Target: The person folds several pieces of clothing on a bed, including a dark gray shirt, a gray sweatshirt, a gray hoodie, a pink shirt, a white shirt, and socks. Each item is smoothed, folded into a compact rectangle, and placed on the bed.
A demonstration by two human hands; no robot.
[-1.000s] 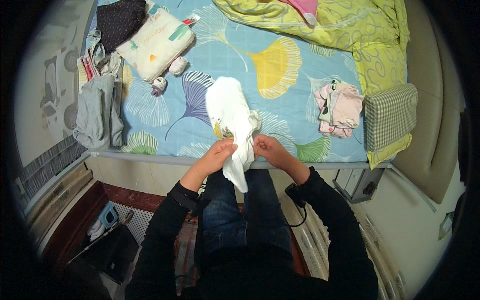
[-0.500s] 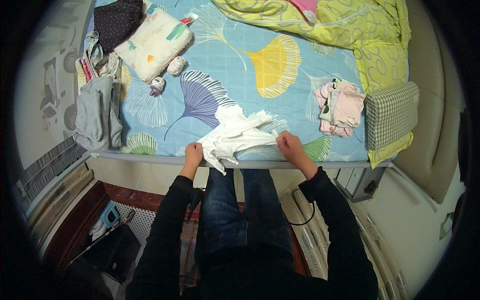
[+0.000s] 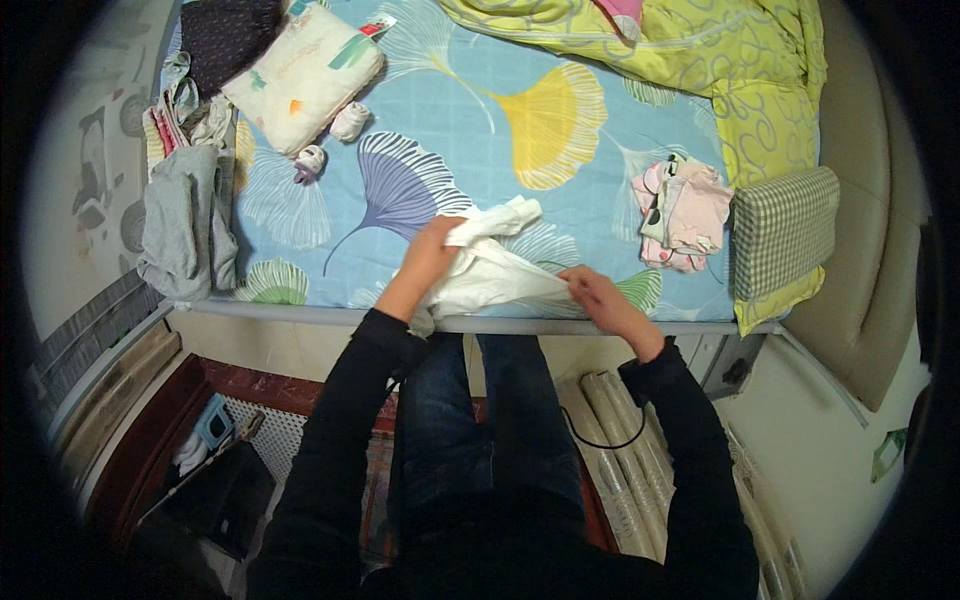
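A crumpled white garment [image 3: 500, 282] lies at the front edge of the bed, on a blue sheet [image 3: 400, 285] with large leaf prints. My left hand [image 3: 430, 258] is closed on its upper left part, and the fingertips are partly hidden by the cloth. At the garment's right end, my right hand [image 3: 598, 298] pinches the fabric and holds it stretched sideways. A narrow white part, perhaps a sleeve or leg, sticks out beyond my left hand. The exact kind of garment cannot be made out.
Folded pink clothes [image 3: 690, 210] lie right, beside a checked pillow [image 3: 787, 232]. Grey folded clothing [image 3: 187, 225], a cream pillow [image 3: 305, 75] and two small rolled bundles [image 3: 349, 121] are at left. A yellow-green quilt [image 3: 680, 50] covers the far right. A grey rail [image 3: 560, 326] edges the bed.
My left hand has moved up and right from the garment's lower left corner to its upper part. My right hand has shifted slightly right and down, still gripping the right end.
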